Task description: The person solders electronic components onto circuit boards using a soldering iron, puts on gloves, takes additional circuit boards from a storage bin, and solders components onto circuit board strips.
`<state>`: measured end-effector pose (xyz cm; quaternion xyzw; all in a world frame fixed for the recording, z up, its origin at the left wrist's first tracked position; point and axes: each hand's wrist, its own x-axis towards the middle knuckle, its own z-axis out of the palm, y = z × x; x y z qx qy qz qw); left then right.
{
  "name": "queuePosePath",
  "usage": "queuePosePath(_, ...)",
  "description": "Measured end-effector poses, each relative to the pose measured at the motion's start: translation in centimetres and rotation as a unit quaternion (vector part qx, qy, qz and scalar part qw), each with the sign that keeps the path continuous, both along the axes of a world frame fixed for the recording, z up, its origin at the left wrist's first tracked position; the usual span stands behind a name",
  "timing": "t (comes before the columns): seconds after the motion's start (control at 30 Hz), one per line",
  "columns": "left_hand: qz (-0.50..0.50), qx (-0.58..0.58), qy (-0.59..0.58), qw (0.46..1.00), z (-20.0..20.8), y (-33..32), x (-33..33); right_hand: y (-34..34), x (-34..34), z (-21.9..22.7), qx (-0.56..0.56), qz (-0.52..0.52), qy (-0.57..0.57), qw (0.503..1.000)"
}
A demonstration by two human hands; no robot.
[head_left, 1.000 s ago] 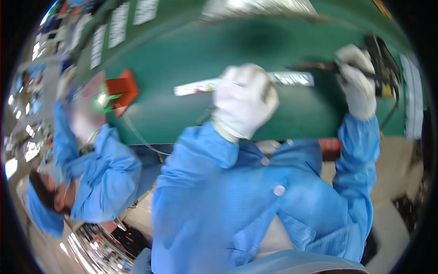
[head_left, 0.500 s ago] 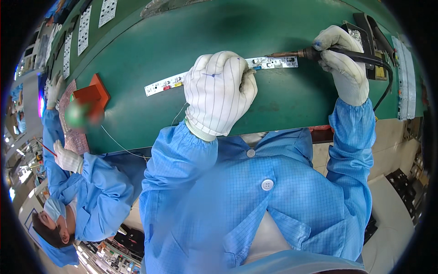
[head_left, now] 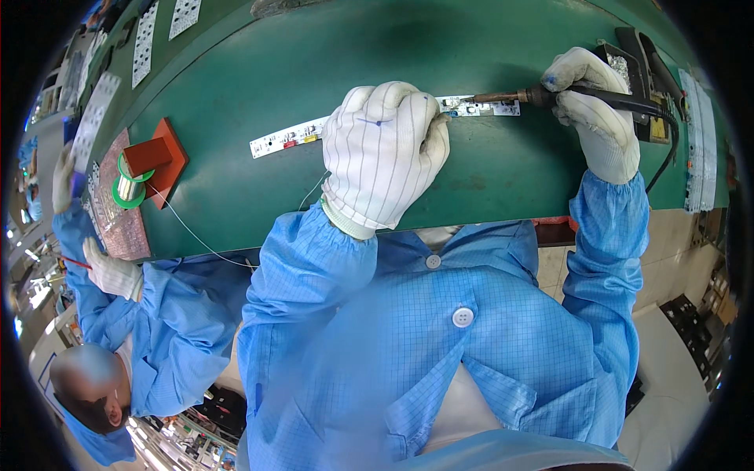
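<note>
A long white circuit board strip (head_left: 275, 142) with small parts lies on the green bench. My left hand (head_left: 383, 153), in a striped white glove, is closed over the middle of the strip and hides part of it. A thin solder wire (head_left: 312, 191) runs up past the left wrist into that hand; its end is hidden. In a white glove, my right hand (head_left: 593, 114) grips a soldering iron (head_left: 510, 96) by its dark handle. The iron's tip points left, at the strip's right part, close to the left fingers. Whether the tip touches cannot be made out.
A solder spool (head_left: 128, 190) with green rims stands by a red-brown holder (head_left: 163, 161) at left. The iron's stand (head_left: 644, 78) is at back right, beside stacked strips (head_left: 699, 141). Past the bubble wrap (head_left: 126, 216), a co-worker (head_left: 169, 337) handles a white strip (head_left: 96, 118).
The iron's tip and my left hand have shifted slightly right along the strip. The co-worker's far hand has moved, and a white strip now shows raised near it.
</note>
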<state>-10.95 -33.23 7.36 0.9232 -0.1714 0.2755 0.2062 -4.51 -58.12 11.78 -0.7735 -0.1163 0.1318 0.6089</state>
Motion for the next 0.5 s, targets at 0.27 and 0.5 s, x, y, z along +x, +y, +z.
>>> queuePosePath(0.27,-0.004,-0.001,-0.006,1.0,-2.4,2.2,1.1,2.1,1.1,-2.2,0.003,0.008,-0.006,1.0)
queuePosePath(0.5,-0.007,-0.001,-0.003,1.0,-2.8,3.3,2.0,3.3,2.0,-2.8,0.015,0.02,-0.005,1.0)
